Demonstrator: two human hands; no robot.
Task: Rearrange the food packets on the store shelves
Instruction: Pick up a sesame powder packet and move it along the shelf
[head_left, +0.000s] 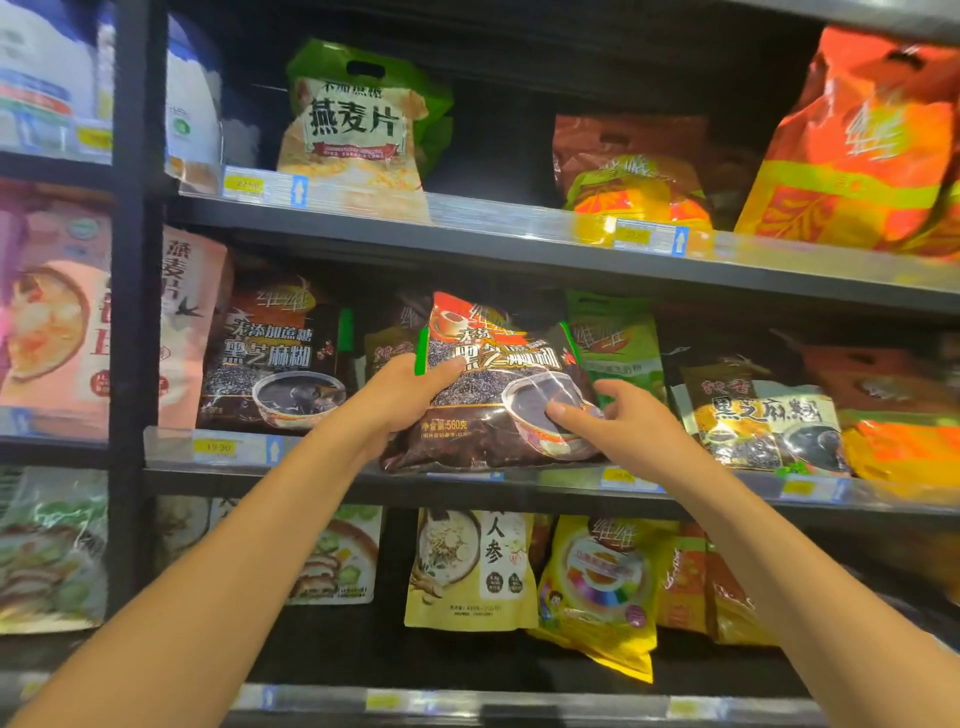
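A dark brown black-sesame paste packet (488, 395) with a red top stands at the front of the middle shelf (363, 480). My left hand (400, 395) grips its left edge, thumb across the front. My right hand (608, 421) presses on its lower right side, thumb on the printed bowl. A similar dark sesame packet (270, 358) stands to its left. Another sesame packet (758, 421) with yellow print stands to the right. A green packet (618, 348) sits just behind the held one.
The top shelf (519, 228) carries a green oat-flake bag (358, 124), a brown-and-yellow bag (634, 171) and an orange bag (857, 150). On the bottom shelf stand a pale ginseng bag (472, 566) and a yellow bag (602, 587). A black upright post (132, 312) divides off the left bay.
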